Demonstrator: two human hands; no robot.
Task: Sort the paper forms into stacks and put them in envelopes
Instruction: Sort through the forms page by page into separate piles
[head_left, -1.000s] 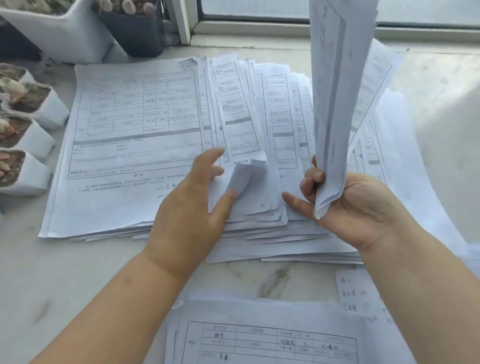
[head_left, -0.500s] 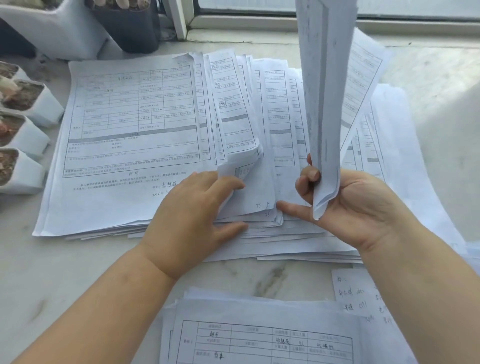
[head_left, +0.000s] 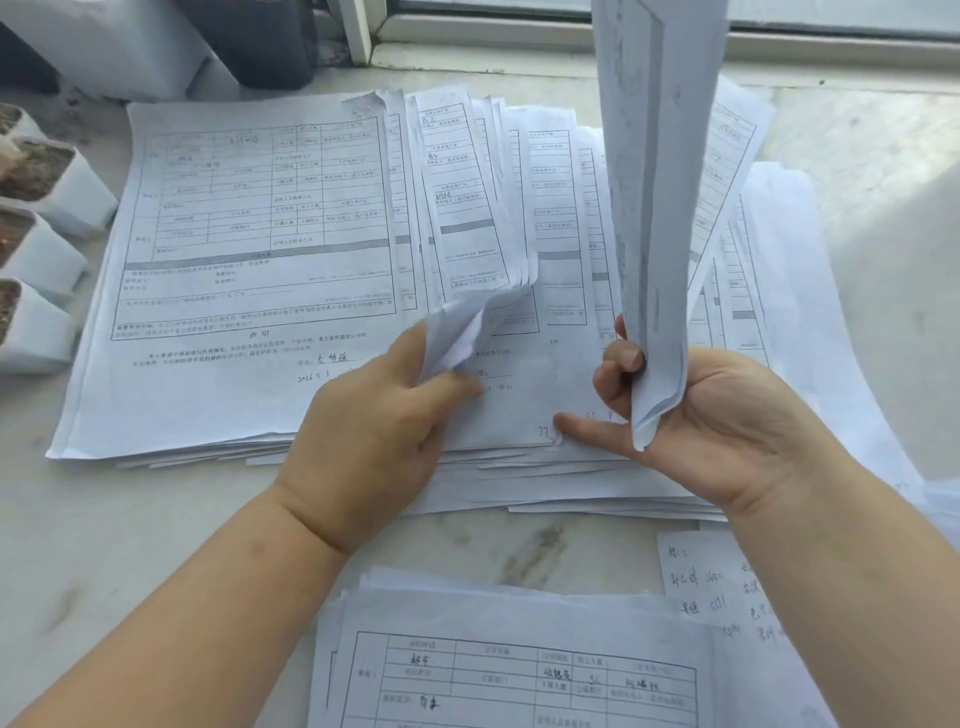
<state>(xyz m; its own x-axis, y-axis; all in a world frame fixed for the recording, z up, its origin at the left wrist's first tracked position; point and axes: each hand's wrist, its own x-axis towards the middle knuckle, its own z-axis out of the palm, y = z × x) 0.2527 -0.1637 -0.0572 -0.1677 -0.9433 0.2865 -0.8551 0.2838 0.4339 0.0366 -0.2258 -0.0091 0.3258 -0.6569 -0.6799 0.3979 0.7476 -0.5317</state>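
A wide fan of printed paper forms (head_left: 249, 249) lies spread across the marble sill. My left hand (head_left: 374, 436) pinches the lower corners of several fanned sheets (head_left: 467, 322) and curls them up off the pile. My right hand (head_left: 717, 431) grips an upright bundle of forms (head_left: 654, 197) by its bottom edge, with the index finger pressing on the flat sheet marked 77 (head_left: 540, 395). A second stack of forms (head_left: 519, 660) lies near me at the bottom. No envelope is visible.
White square plant pots (head_left: 47, 249) line the left edge. Larger white and dark pots (head_left: 171, 41) stand at the back left by the window frame (head_left: 467, 26). A handwritten note (head_left: 711, 582) lies at the lower right. Bare marble shows on the far right.
My left hand has closed on the sheet corners and lifted them higher, uncovering the sheet marked 77. The right hand still holds the upright bundle in about the same place.
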